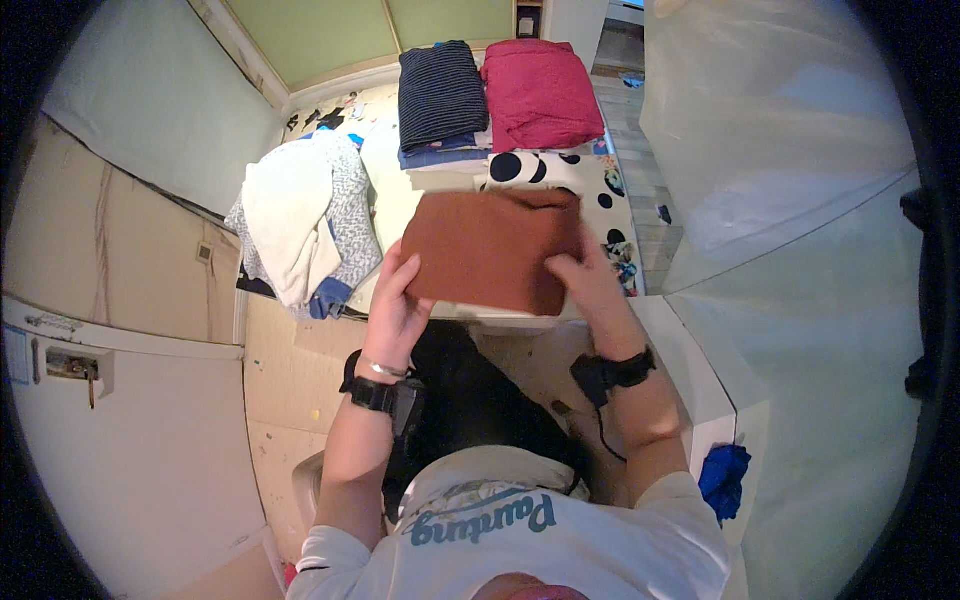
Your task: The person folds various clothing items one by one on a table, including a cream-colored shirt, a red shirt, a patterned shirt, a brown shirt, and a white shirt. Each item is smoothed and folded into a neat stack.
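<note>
Left hand (398,305) and right hand (588,280) extended forward, thumbs uppermost, fingers gripping opposite sides of folded brown cloth (480,250). White shirt (600,545) carries teal lettering (537,514).

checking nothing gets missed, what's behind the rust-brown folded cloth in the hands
Beyond its upper edge show cream material at left, white fabric with large black dots at right. Whatever the rust-brown folded cloth covers cannot be seen.
</note>
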`<state>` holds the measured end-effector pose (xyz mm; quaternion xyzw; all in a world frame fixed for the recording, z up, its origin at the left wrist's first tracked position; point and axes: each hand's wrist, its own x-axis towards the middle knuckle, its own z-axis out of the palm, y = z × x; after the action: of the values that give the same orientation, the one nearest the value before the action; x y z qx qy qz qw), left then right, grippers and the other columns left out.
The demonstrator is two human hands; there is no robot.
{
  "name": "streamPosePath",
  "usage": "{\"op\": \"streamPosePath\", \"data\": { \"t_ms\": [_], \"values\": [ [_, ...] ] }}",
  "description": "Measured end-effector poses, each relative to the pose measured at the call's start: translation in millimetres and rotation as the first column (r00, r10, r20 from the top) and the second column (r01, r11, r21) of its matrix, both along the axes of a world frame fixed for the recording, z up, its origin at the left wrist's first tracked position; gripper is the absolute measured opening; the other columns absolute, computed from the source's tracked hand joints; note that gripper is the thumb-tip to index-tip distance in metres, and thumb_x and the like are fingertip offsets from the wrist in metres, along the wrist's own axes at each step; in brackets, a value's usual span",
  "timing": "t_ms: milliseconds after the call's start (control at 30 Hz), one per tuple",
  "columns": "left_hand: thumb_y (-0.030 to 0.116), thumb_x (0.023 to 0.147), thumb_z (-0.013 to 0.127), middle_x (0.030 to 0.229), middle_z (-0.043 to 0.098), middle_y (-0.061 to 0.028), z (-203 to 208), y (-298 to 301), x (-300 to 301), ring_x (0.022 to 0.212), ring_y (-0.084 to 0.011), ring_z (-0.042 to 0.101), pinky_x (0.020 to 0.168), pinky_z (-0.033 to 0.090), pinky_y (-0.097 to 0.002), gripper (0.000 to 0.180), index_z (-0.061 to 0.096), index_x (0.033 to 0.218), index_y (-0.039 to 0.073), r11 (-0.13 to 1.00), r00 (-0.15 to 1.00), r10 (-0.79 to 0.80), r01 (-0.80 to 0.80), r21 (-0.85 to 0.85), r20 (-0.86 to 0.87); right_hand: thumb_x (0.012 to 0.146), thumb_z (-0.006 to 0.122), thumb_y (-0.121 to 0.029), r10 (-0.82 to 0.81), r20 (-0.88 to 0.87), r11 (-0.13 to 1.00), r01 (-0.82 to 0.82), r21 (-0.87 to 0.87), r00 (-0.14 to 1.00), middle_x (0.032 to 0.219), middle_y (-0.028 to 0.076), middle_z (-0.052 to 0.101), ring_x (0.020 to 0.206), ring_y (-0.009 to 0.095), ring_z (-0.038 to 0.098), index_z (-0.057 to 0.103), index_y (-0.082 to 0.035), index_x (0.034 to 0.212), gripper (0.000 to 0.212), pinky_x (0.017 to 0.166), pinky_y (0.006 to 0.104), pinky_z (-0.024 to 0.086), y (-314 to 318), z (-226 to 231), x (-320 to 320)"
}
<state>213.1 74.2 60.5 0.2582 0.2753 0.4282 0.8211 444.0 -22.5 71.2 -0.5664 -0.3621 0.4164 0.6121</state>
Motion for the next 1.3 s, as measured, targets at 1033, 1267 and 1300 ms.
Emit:
{"op": "streamPosePath", "data": {
  "t_ms": [1033, 1267, 1300],
  "values": [
    [0.017, 0.088, 0.057, 0.143, 0.038, -0.0259, -61, 22, 84, 0.130, -0.0473, 0.037, 0.107, 0.036, -0.0460, 0.051, 0.045, 0.135, 0.003, 0.231, 0.569, 0.431, 0.681, 0.695, -0.700, 0.089, 0.055, -0.028, 0.054, 0.991, 0.982, 0.173, -0.075, 0.126, 0.141, 0.019, 0.044, 0.131, 0.044, 0.037, 0.053, -0.008, 0.131, 0.047, 0.106, 0.0622, 0.027, 61, -64, -3],
    [0.016, 0.082, 0.066, 0.135, 0.038, -0.0375, -107, 54, -42, 0.127, -0.0489, 0.039, 0.108, 0.035, -0.0470, 0.060, 0.042, 0.132, -0.007, 0.561, 0.185, 0.714, 0.427, 0.710, -0.675, 0.086, 0.063, -0.021, 0.204, 0.921, 0.955, -0.276, -0.112, 0.332, 0.127, 0.020, 0.056, 0.115, 0.035, 0.055, 0.058, -0.002, 0.121, 0.041, 0.104, 0.0564, 0.034, 83, -58, -85],
    [0.016, 0.081, 0.067, 0.137, 0.037, -0.0368, -101, 66, -58, 0.127, -0.0493, 0.039, 0.108, 0.035, -0.0472, 0.060, 0.042, 0.131, -0.007, 0.632, 0.114, 0.694, 0.376, 0.678, -0.711, 0.086, 0.063, -0.020, 0.256, 0.891, 0.940, -0.312, -0.138, 0.376, 0.128, 0.020, 0.056, 0.115, 0.036, 0.055, 0.059, -0.002, 0.121, 0.039, 0.104, 0.0537, 0.035, 89, -58, -95]
  ]
}}
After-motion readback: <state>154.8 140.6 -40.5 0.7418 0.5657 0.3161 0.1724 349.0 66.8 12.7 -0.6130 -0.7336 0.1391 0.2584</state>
